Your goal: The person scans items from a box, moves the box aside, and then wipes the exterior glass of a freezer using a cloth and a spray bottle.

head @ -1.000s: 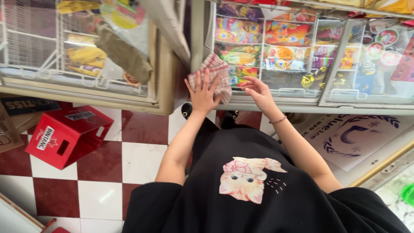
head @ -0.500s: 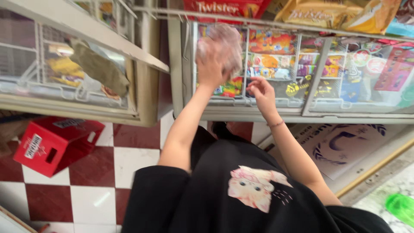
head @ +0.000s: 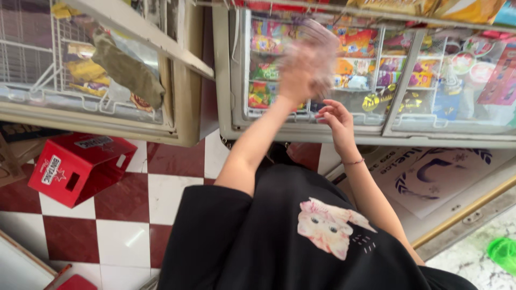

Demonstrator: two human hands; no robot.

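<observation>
My left hand [head: 301, 70] presses a pink checked cloth [head: 320, 45] against the sliding glass lid [head: 269, 107] of a chest freezer; both are blurred by motion. Beside it my right hand [head: 336, 118] hovers at the lid's lower frame with fingers loosely curled and nothing in them. A thin bracelet is on the right wrist. Under the glass lie several colourful ice-cream packets [head: 360, 43].
A second freezer [head: 102, 115] with a raised lid and wire baskets stands to the left. A red plastic crate [head: 78, 166] lies on the red-and-white tiled floor. A printed mat [head: 430, 177] sits at the freezer's foot, a green object [head: 502, 252] at the right edge.
My left hand has carried the cloth up and to the right across the glass lid. The right hand has stayed near the lid's lower frame.
</observation>
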